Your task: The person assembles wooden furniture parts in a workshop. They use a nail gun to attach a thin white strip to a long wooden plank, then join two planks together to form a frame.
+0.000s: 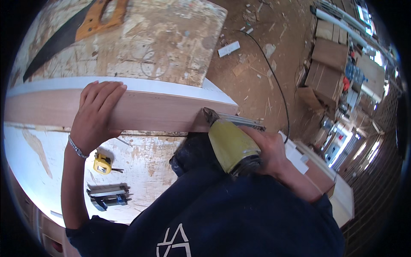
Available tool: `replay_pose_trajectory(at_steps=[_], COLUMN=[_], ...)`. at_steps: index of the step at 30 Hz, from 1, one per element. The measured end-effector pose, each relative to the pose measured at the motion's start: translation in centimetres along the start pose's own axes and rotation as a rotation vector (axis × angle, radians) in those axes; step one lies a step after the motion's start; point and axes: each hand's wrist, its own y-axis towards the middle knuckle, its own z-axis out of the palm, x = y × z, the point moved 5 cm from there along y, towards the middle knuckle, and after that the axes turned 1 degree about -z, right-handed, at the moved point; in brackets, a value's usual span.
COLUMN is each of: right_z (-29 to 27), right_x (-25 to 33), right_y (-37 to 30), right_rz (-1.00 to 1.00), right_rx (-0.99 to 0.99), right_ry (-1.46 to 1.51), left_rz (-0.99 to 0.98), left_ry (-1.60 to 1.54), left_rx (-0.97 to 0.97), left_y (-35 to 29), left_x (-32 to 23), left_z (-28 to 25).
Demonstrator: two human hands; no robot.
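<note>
A long light-brown wooden board (167, 112) lies across the worktop, with a white panel (55, 83) along its far side. My left hand (96, 109) grips the board left of its middle, fingers over the far edge and thumb at the near edge. In my right hand (269, 147) is a yellow-green nail gun (231, 143), its dark nose touching or just over the board near the right end. The gun's silver magazine points off to the right. My right fingers are partly hidden behind its body.
A handsaw (100, 21) with a wooden handle rests on the worn bench (171, 47). Nearer me lie a yellow tape measure (102, 163) and a black-and-silver tool (108, 197). A black hose (274, 79) crosses the littered floor; cardboard boxes (327, 81) stand at right.
</note>
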Motion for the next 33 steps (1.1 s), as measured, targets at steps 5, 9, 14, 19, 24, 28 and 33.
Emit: replay_pose_trajectory(at_steps=[5, 9, 14, 19, 24, 28, 33], right_z=[0.9, 0.7, 0.2, 0.0, 0.1, 0.2, -0.4], right_x=[-0.6, -0.1, 0.2, 0.0, -0.2, -0.3, -2.6], right_y=[0.3, 1.3, 1.9, 2.1, 1.7, 1.6, -0.6], right_rz=[-0.022, -0.061, -0.010, 0.013, 0.054, 0.092, 0.134], right_rx=[-0.089, -0.129, -0.065, -0.026, -0.027, 0.005, -0.130], right_ry=[0.059, 0.106, 0.105, 0.055, 0.088, 0.101, 0.345], left_rz=[-0.006, 0.012, 0.003, 0.000, 0.028, 0.023, 0.060], left_ry=[0.026, 0.041, 0.031, 0.029, 0.031, 0.032, 0.055], left_rx=[0.025, 0.015, 0.073, 0.033, 0.043, 0.047, 0.026], left_y=[0.5, 0.5, 0.5, 0.8, 0.7, 0.7, 0.5], left_x=[-0.2, -0.3, 0.0, -0.5, -0.1, -0.3, -0.6], left_z=[0.1, -0.1, 0.1, -0.4, -0.1, -0.3, 0.2])
